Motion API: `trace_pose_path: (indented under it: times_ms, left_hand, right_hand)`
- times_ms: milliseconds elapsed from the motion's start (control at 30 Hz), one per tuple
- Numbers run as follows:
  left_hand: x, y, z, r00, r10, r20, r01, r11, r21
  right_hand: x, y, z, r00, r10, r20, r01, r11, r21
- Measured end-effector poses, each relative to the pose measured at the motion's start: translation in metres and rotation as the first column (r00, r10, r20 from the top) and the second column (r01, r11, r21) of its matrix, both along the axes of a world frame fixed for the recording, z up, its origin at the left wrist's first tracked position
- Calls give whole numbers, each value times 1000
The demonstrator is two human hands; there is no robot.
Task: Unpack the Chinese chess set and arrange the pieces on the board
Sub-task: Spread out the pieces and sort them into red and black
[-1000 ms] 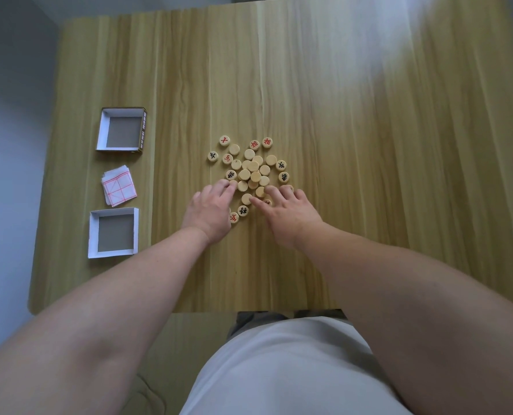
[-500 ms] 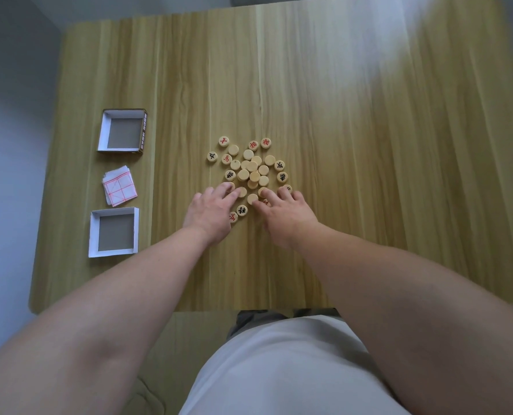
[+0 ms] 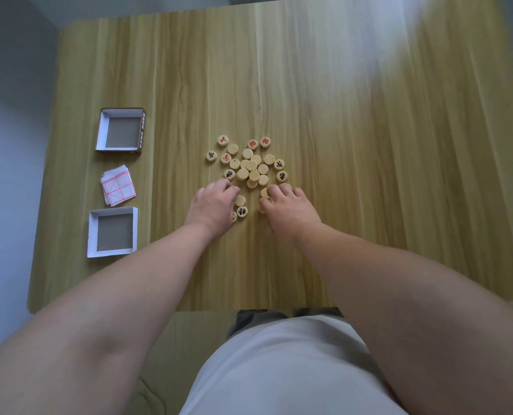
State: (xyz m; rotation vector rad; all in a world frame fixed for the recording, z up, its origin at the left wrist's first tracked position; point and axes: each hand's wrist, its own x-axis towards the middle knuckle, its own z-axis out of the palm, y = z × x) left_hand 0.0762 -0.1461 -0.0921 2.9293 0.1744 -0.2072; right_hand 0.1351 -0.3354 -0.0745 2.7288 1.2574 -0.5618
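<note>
A heap of round wooden chess pieces (image 3: 250,169) lies on the table's middle, some face up with red or black characters, many face down. My left hand (image 3: 211,209) rests at the heap's near-left edge, fingers curled down onto pieces; what is under them is hidden. My right hand (image 3: 289,212) sits at the near-right edge, thumb and fingertips pinching a blank-faced piece (image 3: 265,193). One black-marked piece (image 3: 242,211) lies between the hands. The folded paper board (image 3: 118,184), white with red lines, lies at the left.
Two open box halves stand at the left, one beyond the folded board (image 3: 102,130) and one nearer me (image 3: 92,232). The wooden table (image 3: 369,145) stretches wide to the right and far side. Its near edge runs just above my lap.
Both hands drew slightly toward me along the heap's near edge. Their fingers went from lying flat on the pieces to curled, and the right fingertips closed on one piece.
</note>
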Motion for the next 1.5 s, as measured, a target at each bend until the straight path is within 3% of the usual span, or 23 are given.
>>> trace_pose_path:
  times_ms: [233, 533, 1233, 1500]
  left_hand:
    - [11, -3, -1, 995, -33, -91, 32, 999, -10]
    - [13, -3, -5, 999, 4, -38, -6, 999, -43]
    - [3, 5, -3, 997, 59, -49, -64, 993, -97]
    - [11, 7, -7, 992, 123, -31, -126, 986, -108]
  right_hand:
    - [4, 9, -4, 1000, -20, -19, 20, 1000, -7]
    - [7, 10, -12, 1000, 2, -31, -1, 1000, 30]
    - [10, 5, -8, 972, -236, 3, 236, 972, -22]
    - [16, 10, -18, 967, -253, 24, 253, 967, -15]
